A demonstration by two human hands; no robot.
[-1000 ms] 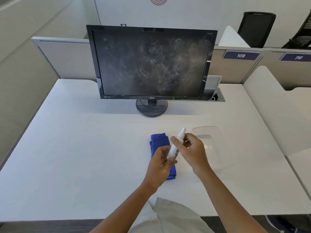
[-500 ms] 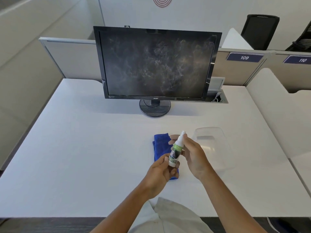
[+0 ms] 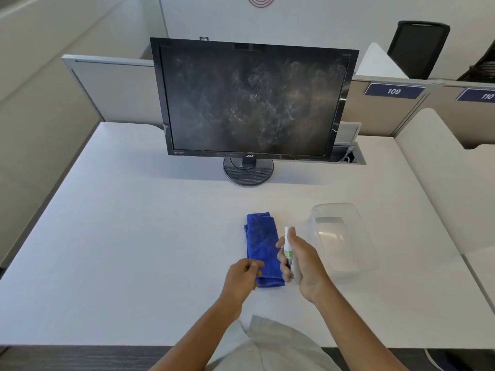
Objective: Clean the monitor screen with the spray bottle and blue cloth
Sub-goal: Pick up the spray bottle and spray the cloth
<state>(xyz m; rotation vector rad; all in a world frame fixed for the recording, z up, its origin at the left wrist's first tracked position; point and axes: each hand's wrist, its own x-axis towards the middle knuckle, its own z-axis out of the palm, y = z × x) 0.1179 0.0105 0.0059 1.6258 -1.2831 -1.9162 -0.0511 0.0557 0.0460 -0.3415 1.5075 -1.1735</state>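
A: Nearest to us, what do we make of the left hand (image 3: 242,275)?

B: We see it low over the near end of the blue cloth (image 3: 263,249), its fingers (image 3: 251,266) loosely curled. We cannot tell whether they pinch the cloth's edge or only touch it.

A: And at about three o'clock from it?

B: The right hand (image 3: 304,266) grips the spray bottle (image 3: 288,249) upright, fingers wrapped round its body and the white nozzle end standing above them. The bottle is just beside the cloth's right edge, held off the white table (image 3: 134,250).

A: The cloth itself?

B: We see it folded into a long strip, lying flat on the table and running toward twelve o'clock.

A: Past the right hand?

B: A clear plastic container (image 3: 345,236) sits at about two o'clock.

A: Farther on?

B: At twelve o'clock, well apart from the cloth, the monitor (image 3: 253,99) stands on its round base (image 3: 248,171), its dark screen covered in pale smudges.
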